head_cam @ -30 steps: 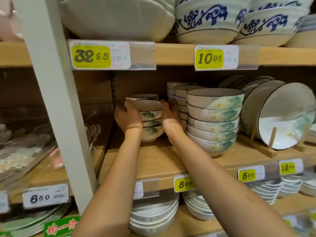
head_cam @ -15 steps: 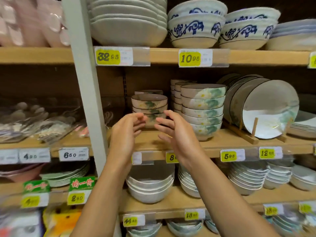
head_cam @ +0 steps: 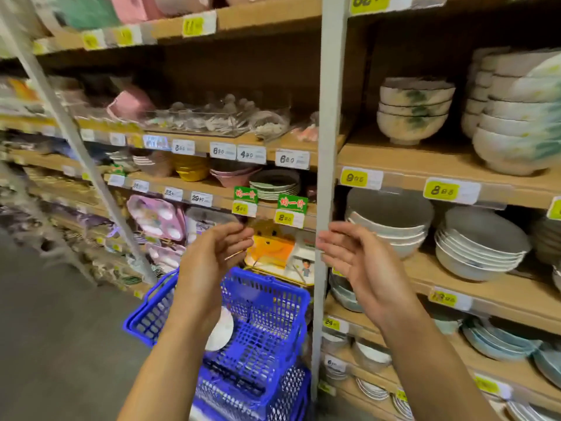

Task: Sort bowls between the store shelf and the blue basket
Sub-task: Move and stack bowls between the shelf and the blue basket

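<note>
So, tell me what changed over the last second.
The left hand and right hand let go of the bowl stack, pulled back from the shelf and now hover open and empty above the blue basket. The stack stayed on the shelf.

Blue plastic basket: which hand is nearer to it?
Left. The left hand hovers above the blue plastic basket; the right hand is off to its right.

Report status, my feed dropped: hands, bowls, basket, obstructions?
Left hand and right hand open, empty. Stack of three floral bowls on shelf; white dish in blue basket. Grey shelf post stands between them.
</note>
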{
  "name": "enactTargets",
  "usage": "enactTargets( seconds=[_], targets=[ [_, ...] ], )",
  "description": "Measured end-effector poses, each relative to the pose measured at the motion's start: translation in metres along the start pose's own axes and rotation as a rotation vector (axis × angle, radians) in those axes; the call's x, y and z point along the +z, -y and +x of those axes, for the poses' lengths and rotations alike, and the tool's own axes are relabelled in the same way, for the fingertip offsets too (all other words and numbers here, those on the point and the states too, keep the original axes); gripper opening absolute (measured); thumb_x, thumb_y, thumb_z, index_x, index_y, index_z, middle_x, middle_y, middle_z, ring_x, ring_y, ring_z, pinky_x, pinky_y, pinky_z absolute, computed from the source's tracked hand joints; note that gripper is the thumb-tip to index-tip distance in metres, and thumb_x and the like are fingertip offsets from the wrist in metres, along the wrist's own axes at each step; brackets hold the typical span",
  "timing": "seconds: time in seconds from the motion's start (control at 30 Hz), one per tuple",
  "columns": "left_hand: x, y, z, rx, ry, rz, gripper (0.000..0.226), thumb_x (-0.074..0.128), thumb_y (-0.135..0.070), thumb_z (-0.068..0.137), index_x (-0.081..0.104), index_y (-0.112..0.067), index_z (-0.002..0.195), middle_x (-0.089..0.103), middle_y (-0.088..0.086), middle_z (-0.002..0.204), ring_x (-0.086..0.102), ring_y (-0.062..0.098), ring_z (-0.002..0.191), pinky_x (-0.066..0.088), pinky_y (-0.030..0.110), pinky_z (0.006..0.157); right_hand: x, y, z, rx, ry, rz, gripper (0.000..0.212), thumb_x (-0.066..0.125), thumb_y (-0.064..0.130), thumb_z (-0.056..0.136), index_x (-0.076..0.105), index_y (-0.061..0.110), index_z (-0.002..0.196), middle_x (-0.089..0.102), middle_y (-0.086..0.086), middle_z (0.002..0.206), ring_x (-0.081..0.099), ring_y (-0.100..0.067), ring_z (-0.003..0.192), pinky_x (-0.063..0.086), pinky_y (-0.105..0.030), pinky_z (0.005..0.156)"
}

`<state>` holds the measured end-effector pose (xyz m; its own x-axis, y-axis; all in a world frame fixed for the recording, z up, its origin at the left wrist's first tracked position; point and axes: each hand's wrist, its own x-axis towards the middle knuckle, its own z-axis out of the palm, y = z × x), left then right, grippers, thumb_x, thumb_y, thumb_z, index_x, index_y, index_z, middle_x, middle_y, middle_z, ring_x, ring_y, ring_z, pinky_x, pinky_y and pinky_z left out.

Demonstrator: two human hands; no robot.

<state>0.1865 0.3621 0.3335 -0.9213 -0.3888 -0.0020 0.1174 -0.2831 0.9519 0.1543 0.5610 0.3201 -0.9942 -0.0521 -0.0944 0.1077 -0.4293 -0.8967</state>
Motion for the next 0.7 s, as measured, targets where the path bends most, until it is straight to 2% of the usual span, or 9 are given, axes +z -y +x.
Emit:
enactTargets(
  seconds=[0.1,0.23,0.37,0.5,0.63,0.7],
  targets=[
    [-0.054,-0.004,-0.001,-0.027,-0.06,-0.024,0.029,0.037,-0.013,0.097,0.066,-0.006,0.096,0.076,0.009,0.087,0.073,0.016,0.081,0.057,0.027,0.074,0.03,-0.038,-0.006,0.056,0.026,-0.058,0.022,0.048,0.015,0.096,0.068,0.006,0.1,0.074,-0.018,0.098,0.071,-0.029,0.096,0.051,-0.04,0.091],
    [-0.115,-0.01,0.014,-0.056,-0.1,-0.037,0.029,0.039,-0.011,0.097,0.067,-0.005,0.093,0.075,0.012,0.088,0.07,0.022,0.084,0.053,0.032,0.082,0.074,-0.085,-0.006,0.084,0.022,-0.119,0.021,0.05,0.011,0.094,0.07,0.008,0.091,0.075,-0.015,0.086,0.072,-0.024,0.08,0.052,-0.036,0.083],
    [-0.179,-0.011,0.033,-0.134,-0.095,0.05,0.026,0.041,-0.01,0.095,0.066,-0.005,0.092,0.074,0.011,0.085,0.066,0.018,0.075,0.051,0.023,0.069,0.118,-0.145,0.0,0.15,-0.037,-0.173,0.017,0.05,0.012,0.095,0.067,0.008,0.093,0.075,-0.014,0.084,0.071,-0.025,0.079,0.052,-0.034,0.078],
    [-0.259,-0.002,0.055,-0.208,-0.098,0.129,0.027,0.042,-0.011,0.094,0.068,-0.006,0.09,0.074,0.011,0.086,0.065,0.019,0.073,0.05,0.021,0.062,0.161,-0.216,0.009,0.266,-0.058,-0.285,0.02,0.049,0.015,0.096,0.068,0.007,0.098,0.076,-0.012,0.089,0.072,-0.022,0.08,0.054,-0.033,0.074],
    [-0.303,0.013,0.074,-0.305,-0.085,0.212,0.023,0.047,-0.016,0.092,0.069,-0.01,0.086,0.075,0.005,0.082,0.066,0.014,0.068,0.046,0.027,0.065,0.172,-0.262,0.018,0.367,-0.1,-0.362,0.02,0.051,0.019,0.096,0.068,0.01,0.101,0.077,-0.007,0.089,0.073,-0.021,0.086,0.054,-0.037,0.081],
    [-0.314,0.023,0.088,-0.343,-0.052,0.26,0.022,0.049,-0.017,0.092,0.069,-0.008,0.089,0.076,0.006,0.084,0.066,0.014,0.069,0.046,0.03,0.07,0.173,-0.278,0.025,0.412,-0.131,-0.382,0.019,0.052,0.021,0.097,0.068,0.012,0.102,0.077,-0.006,0.091,0.073,-0.02,0.088,0.053,-0.036,0.076]
  ],
)
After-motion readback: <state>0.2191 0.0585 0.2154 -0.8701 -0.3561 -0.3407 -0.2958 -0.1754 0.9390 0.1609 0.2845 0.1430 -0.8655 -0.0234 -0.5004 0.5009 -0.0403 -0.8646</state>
